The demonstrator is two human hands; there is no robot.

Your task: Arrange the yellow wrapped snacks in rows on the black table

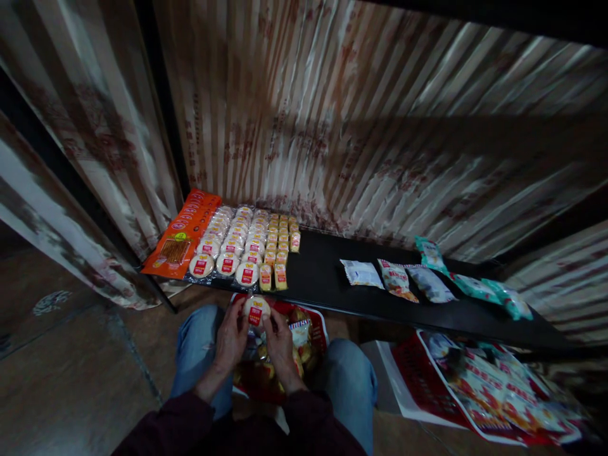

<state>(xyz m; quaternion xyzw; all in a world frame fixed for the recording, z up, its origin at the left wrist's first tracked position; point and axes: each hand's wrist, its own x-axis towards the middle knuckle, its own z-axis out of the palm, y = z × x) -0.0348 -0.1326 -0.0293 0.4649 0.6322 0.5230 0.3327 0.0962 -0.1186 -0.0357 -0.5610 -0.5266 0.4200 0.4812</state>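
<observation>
Inside red basket [324, 332], wrapped snacks [311, 354].

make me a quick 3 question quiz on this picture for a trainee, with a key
1. True or false: the left hand and right hand both hold the round snack.
2. What lies at the left end of the shelf? a) white packet b) orange packet c) green packet
3. Fill in the colour: the basket beneath the hands is white-rimmed and ____.

Key: 1 true; 2 b; 3 red.
</observation>
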